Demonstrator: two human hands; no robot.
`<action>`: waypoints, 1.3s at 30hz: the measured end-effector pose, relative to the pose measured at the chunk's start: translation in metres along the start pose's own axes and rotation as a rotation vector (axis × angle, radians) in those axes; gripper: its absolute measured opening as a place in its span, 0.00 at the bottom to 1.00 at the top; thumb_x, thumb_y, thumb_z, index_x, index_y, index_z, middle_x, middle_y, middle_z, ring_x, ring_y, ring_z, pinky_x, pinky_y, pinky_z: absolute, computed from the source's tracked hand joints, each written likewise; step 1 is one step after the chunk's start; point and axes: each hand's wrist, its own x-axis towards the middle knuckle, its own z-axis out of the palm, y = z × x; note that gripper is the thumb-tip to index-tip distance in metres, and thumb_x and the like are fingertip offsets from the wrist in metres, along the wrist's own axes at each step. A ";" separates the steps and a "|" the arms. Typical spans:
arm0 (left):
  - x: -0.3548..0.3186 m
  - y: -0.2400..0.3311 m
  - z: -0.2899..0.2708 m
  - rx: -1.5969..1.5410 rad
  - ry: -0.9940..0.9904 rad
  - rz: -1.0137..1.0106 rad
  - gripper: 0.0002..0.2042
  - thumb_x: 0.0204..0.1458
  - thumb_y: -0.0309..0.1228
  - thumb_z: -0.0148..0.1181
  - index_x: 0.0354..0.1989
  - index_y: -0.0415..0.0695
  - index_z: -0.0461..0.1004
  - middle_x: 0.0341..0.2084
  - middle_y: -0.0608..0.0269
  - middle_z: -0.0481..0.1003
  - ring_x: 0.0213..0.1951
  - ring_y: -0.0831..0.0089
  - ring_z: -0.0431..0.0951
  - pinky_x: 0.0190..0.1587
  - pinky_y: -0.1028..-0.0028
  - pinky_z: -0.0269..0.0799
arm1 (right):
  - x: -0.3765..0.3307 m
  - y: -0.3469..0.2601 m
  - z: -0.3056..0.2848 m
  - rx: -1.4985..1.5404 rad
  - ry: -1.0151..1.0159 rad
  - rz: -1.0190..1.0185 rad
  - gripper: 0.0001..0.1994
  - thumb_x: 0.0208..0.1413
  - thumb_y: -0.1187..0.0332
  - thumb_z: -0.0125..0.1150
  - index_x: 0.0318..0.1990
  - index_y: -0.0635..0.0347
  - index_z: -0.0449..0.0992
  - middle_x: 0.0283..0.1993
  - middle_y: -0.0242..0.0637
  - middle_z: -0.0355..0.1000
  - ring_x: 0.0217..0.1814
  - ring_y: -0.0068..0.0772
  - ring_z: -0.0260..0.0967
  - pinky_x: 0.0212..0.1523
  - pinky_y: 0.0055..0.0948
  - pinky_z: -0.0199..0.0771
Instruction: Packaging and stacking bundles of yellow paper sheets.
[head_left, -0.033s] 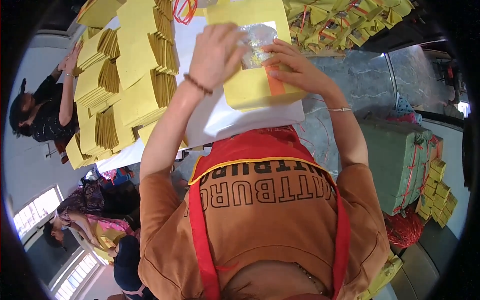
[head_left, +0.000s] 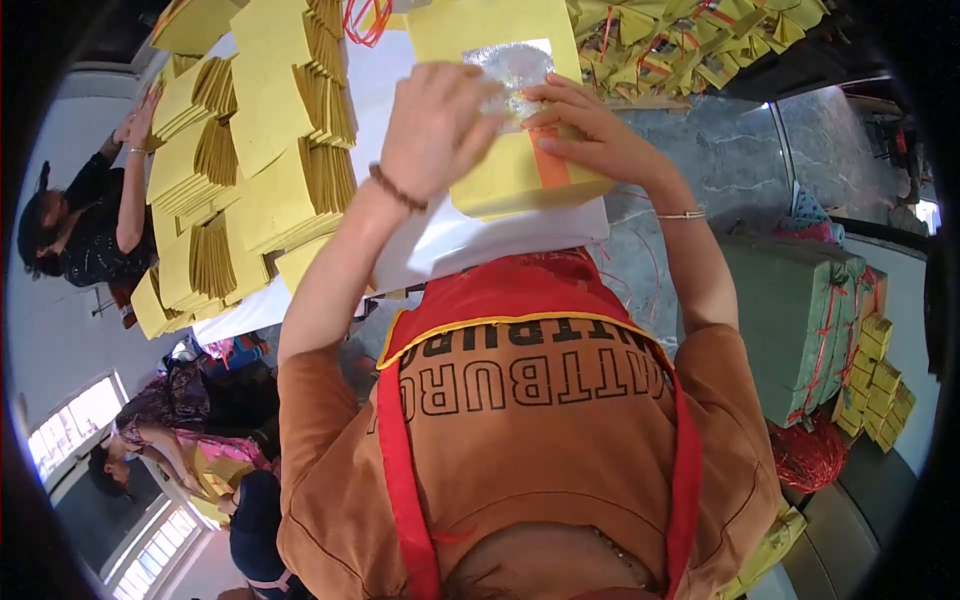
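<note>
A stack of yellow paper (head_left: 480, 190) lies on the white-covered table in front of me. On its top sheet is a shiny silver foil square (head_left: 508, 62) with some gold on it, and an orange strip (head_left: 550, 172) runs below. My left hand (head_left: 438, 125), palm down and blurred at the fingertips, is over the foil's left edge, with thumb and fingers apart. My right hand (head_left: 590, 128) lies open, its fingers spread across the foil's right edge and the top of the orange strip. Neither hand visibly grips anything.
Folded yellow paper stacks (head_left: 270, 110) fill the table's left side. Red string (head_left: 366, 20) lies at the far edge. More yellow pieces (head_left: 690, 45) are heaped far right. A green wrapped bale (head_left: 775, 320) stands right. A person (head_left: 100, 210) works across the left side, others lower left.
My left hand has shifted slightly toward me, uncovering more of the foil's upper part. My right hand stays almost in place.
</note>
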 end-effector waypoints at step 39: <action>-0.011 0.016 -0.016 -0.713 -0.500 -0.575 0.09 0.54 0.30 0.53 0.32 0.36 0.74 0.18 0.76 0.66 0.22 0.89 0.61 0.24 0.84 0.57 | -0.015 0.015 0.008 0.744 0.207 0.226 0.32 0.63 0.47 0.23 0.43 0.65 0.73 0.53 0.39 0.66 0.62 0.31 0.54 0.60 0.28 0.54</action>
